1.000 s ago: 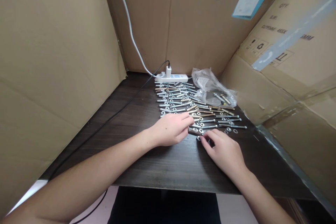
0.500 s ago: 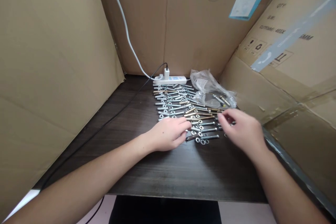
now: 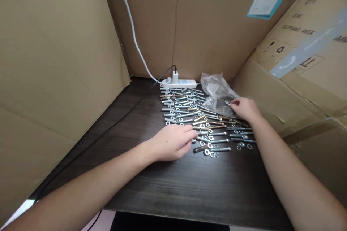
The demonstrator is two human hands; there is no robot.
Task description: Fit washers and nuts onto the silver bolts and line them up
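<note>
Rows of disassembled metal bolts (image 3: 220,140), with sleeves, nuts and washers (image 3: 212,155), lie on the dark table (image 3: 168,191), some silver and some brassy. My left hand (image 3: 177,142) rests at the near left edge of the rows, fingers curled together beside the sleeves; what they hold, if anything, is hidden. At the far right, my right hand (image 3: 245,109) is at the edge of a clear plastic bag (image 3: 217,86). Its thumb and fingers pinch a metal bolt (image 3: 227,103), whose silver end sticks out to the left of the fingertips.
A white power strip (image 3: 180,83) with a plug stands behind the rows. From it a black cable (image 3: 119,117) runs across the table's left side. Cardboard walls (image 3: 149,25) enclose the left, back and right. More bolts and washers (image 3: 241,145) lie beneath my right forearm.
My right hand has moved from the right end of the rows back to the bag's edge and pinches a bolt there. The left hand keeps its place by the rows. The view has shifted slightly.
</note>
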